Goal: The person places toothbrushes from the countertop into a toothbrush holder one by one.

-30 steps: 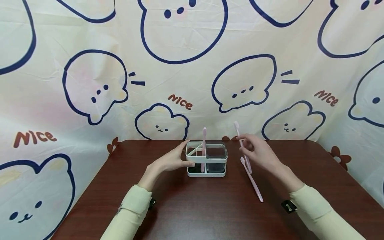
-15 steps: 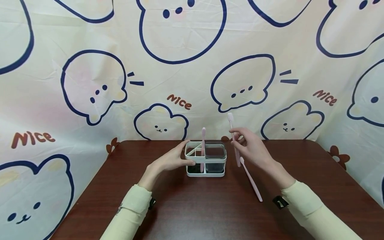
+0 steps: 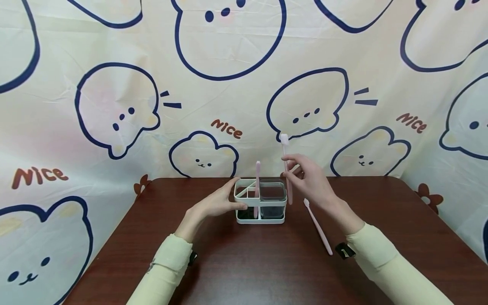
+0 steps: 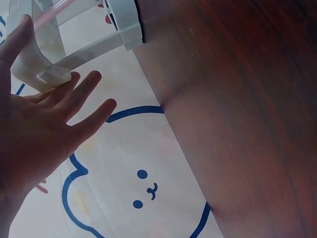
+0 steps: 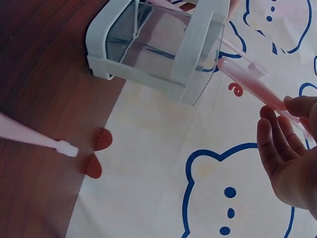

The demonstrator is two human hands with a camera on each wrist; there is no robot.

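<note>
A white toothbrush holder (image 3: 244, 221) with divided slots stands on the table, a pink toothbrush (image 3: 257, 176) upright in its left part. A clear cup (image 3: 273, 212) sits in the right part. My left hand (image 3: 213, 206) grips the holder's left side, thumb in front and fingers behind; in the left wrist view some fingers extend past the frame. A second pink toothbrush (image 5: 250, 84) is pinched between the thumb and fingers of my right hand (image 3: 313, 180). Its bristles point up and its handle end hangs down, right beside the cup side of the holder.
Another pink toothbrush (image 3: 319, 231) lies slantwise on the dark wooden table (image 3: 259, 262), right of the holder, with its head toward the back. Behind the table's far edge hangs a pale cloth (image 3: 198, 101) printed with bear outlines.
My right hand has carried its toothbrush left and upward, from above the lying toothbrush to beside the holder. The left hand has stayed on the holder.
</note>
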